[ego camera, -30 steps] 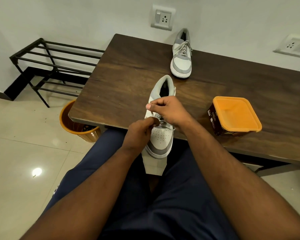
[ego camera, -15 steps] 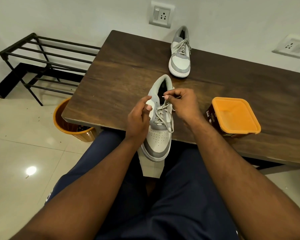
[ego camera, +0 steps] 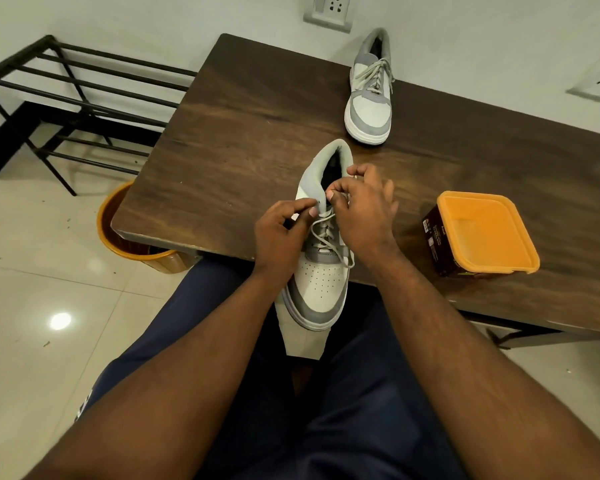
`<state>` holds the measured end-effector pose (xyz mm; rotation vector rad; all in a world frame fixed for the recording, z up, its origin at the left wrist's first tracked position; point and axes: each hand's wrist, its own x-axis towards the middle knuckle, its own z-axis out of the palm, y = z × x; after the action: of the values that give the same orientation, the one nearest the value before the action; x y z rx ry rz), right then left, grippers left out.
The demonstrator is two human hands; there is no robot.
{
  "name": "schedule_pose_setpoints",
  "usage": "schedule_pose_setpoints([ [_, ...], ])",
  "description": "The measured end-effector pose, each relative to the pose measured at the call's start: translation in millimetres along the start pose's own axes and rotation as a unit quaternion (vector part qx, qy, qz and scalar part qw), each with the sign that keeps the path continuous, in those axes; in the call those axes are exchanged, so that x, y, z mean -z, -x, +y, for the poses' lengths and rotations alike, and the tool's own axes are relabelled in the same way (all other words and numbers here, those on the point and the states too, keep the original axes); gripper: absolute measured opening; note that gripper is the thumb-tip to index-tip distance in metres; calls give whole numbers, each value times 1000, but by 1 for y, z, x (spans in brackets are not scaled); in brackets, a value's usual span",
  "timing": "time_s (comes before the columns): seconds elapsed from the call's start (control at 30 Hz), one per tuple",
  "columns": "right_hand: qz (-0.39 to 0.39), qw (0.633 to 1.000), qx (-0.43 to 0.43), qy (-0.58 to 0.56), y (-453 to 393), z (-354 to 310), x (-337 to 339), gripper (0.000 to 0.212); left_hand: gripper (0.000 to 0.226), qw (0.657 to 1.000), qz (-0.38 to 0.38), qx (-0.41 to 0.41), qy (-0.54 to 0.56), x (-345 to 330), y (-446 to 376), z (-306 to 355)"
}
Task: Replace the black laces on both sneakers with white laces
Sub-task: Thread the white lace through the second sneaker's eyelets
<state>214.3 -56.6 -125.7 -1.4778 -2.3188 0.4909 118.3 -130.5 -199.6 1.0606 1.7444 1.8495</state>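
Note:
A white and grey sneaker [ego camera: 321, 285] lies with its toe over the near table edge, toward my lap. A white lace [ego camera: 321, 233] criss-crosses its eyelets. My left hand [ego camera: 279, 233] pinches the sneaker's left upper edge near the top eyelets. My right hand [ego camera: 362, 209] is closed on the lace's end at the top right eyelets, by the collar. A second sneaker [ego camera: 370, 105] with white laces stands at the far side of the table, toe toward me. No black lace is in view.
The dark wooden table [ego camera: 229, 140] holds a brown box with an orange lid [ego camera: 482, 233] to the right. An orange bin [ego camera: 132, 240] stands under the table's left corner. A black metal rack [ego camera: 66, 98] is against the left wall. My legs are below.
My right hand has risen from the middle of the lacing to the top eyelets by the collar. My left hand has shifted up the sneaker's left side.

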Motion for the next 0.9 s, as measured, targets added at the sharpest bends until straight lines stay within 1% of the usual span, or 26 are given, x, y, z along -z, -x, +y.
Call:
schedule_pose_setpoints([
  [0.1, -25, 997, -47, -52, 0, -3, -3, 12, 17, 998, 16, 36, 49, -3, -5, 0],
  [0.17, -34, 995, -61, -70, -1, -3, -3, 11, 17, 996, 23, 49, 69, -4, -7, 0],
  [0.3, -49, 997, -55, -31, -5, 0, -5, 12, 18, 997, 28, 46, 60, -7, -7, -3],
  [0.33, -58, 995, -63, -53, -7, 2, -7, 15, 18, 997, 34, 45, 59, -8, -6, -2],
  [0.43, -76, 976, -90, -184, -12, 5, -14, 30, 17, 997, 47, 34, 43, -8, -5, -1],
  [0.47, -76, 971, -98, -205, -12, 7, -14, 33, 16, 998, 49, 24, 34, -9, -3, 0],
  [0.5, -73, 968, -107, -215, -11, 5, -15, 31, 15, 998, 51, 17, 27, -9, -4, -1],
  [0.53, -65, 969, -112, -208, -9, 4, -16, 26, 15, 998, 52, 13, 22, -9, -4, -2],
  [0.63, -33, 992, -86, -87, 4, -1, -19, 13, 14, 999, 47, 6, 12, -9, -2, -2],
  [0.67, -17, 994, -76, -73, 8, -1, -22, 12, 14, 999, 43, 2, 8, -9, -1, -2],
  [0.7, -6, 993, -78, -86, 10, -2, -24, 12, 14, 999, 42, -1, 6, -9, -1, -2],
  [0.77, -17, 980, -111, -161, 5, -1, -27, 19, 14, 999, 50, 1, 5, -8, -1, -2],
  [0.83, -41, 954, -143, -260, -4, 4, -29, 25, 14, 998, 61, 11, 15, -9, -1, -3],
  [0.9, -62, 928, -162, -329, -10, 7, -30, 26, 14, 997, 64, 22, 23, -9, 0, -3],
])
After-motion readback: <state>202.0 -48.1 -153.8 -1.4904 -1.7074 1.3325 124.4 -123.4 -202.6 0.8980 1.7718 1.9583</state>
